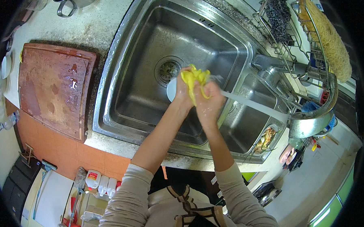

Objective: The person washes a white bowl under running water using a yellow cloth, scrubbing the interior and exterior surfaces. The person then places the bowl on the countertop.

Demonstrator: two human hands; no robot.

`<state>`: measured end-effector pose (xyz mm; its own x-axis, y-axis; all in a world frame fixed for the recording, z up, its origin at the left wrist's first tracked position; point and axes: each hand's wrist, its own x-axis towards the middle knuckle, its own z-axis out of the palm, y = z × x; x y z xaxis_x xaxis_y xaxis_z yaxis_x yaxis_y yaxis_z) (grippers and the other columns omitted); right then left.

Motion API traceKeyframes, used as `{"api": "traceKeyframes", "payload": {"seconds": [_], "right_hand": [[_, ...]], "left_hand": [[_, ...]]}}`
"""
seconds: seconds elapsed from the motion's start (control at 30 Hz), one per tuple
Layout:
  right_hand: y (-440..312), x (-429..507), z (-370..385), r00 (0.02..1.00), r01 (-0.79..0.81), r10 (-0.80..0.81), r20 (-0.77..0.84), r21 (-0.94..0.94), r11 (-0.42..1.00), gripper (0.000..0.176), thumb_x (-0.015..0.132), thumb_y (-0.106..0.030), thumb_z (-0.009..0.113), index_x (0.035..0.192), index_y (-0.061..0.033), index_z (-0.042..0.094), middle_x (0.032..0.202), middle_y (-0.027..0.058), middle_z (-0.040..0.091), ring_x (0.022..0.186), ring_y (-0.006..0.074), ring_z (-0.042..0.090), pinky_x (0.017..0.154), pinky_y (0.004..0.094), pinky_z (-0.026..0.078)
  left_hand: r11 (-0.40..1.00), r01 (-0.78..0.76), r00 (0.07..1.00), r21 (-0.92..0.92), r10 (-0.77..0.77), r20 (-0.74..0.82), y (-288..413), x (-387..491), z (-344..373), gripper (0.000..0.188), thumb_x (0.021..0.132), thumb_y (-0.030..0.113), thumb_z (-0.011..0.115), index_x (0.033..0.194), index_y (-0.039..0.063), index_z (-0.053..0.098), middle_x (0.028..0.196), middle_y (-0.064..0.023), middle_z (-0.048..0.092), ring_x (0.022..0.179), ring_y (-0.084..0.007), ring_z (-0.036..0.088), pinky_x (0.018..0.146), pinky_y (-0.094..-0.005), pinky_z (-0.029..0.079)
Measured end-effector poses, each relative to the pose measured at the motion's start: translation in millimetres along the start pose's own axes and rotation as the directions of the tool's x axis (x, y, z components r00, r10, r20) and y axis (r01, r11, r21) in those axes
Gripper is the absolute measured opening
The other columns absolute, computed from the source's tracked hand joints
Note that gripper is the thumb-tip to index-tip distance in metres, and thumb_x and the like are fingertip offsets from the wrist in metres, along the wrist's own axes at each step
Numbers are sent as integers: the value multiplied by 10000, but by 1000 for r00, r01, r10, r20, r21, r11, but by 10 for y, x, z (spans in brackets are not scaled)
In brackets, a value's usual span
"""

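Above the large basin of a stainless steel sink (143, 75), both hands grip one bunched yellow cloth (195, 79). My left hand (184, 89) closes on its left side, and my right hand (211, 97), somewhat blurred, holds its right side. Running water (254, 105) streams from the faucet (313, 120) onto my right hand. Both hands look wet. Partly hidden behind my left hand, a light-coloured round dish (171, 89) lies in the basin beside the drain strainer (169, 71).
Left of the sink lies a wet wooden cutting board (56, 91). A smaller basin (246, 119) holds a tray of food scraps (264, 140) at its near right corner. A wire rack (288, 48) with a loofah (328, 37) and a dark scouring pad (277, 16) stands behind the faucet.
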<state>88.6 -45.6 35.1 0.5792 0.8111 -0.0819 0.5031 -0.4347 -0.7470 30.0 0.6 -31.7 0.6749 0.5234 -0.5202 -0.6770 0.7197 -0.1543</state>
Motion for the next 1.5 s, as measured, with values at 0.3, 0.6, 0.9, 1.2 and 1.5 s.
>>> {"api": "traceKeyframes", "payload": {"seconds": [0.3, 0.6, 0.9, 1.2, 1.5], "right_hand": [[284, 697, -56, 1000, -17, 17, 18, 20, 1000, 307, 799, -140, 683, 636, -41, 442, 578, 63, 400, 559, 98, 384, 501, 326, 349], [-617, 573, -645, 989, -103, 27, 144, 548, 830, 216, 859, -63, 677, 829, -77, 464, 730, -5, 546, 651, 25, 490, 553, 180, 388], [-689, -423, -599, 817, 412, -383, 431, 28, 911, 236, 789, -104, 710, 1000, -53, 619, 824, 124, 666, 732, 225, 679, 650, 330, 538], [67, 96, -207, 896, -85, 332, -295, 620, 780, 243, 932, -276, 569, 1039, -62, 608, 1098, 90, 637, 989, 115, 585, 861, 266, 446], [299, 65, 368, 775, -615, 465, 427, 680, 400, 560, 970, -474, 419, 1315, -36, 472, 1299, 102, 514, 1159, 182, 498, 969, 314, 398]], "left_hand": [[956, 100, 966, 277, -26, -256, -197, -235, -53, 301, 893, 290, 555, 1129, 102, 561, 1029, -42, 629, 925, -177, 619, 832, -320, 497], [365, -256, 794, 895, 608, -21, 200, -200, -149, 184, 871, 92, 576, 1052, 64, 568, 992, -46, 581, 915, -127, 550, 809, -294, 447], [992, 110, 950, -69, -84, 301, 155, 10, 153, 583, 909, 607, 418, 1143, 105, 600, 1038, -94, 649, 928, -256, 635, 811, -398, 525], [966, -30, 940, -258, 115, 321, 49, -321, 354, 745, 890, 617, 415, 1347, 30, 450, 1366, -187, 473, 1219, -356, 486, 1041, -463, 379], [940, -230, 922, -250, 293, 252, 234, -208, 192, 600, 844, 373, 499, 1312, -2, 474, 1310, -188, 528, 1170, -332, 530, 1038, -419, 385]]}}
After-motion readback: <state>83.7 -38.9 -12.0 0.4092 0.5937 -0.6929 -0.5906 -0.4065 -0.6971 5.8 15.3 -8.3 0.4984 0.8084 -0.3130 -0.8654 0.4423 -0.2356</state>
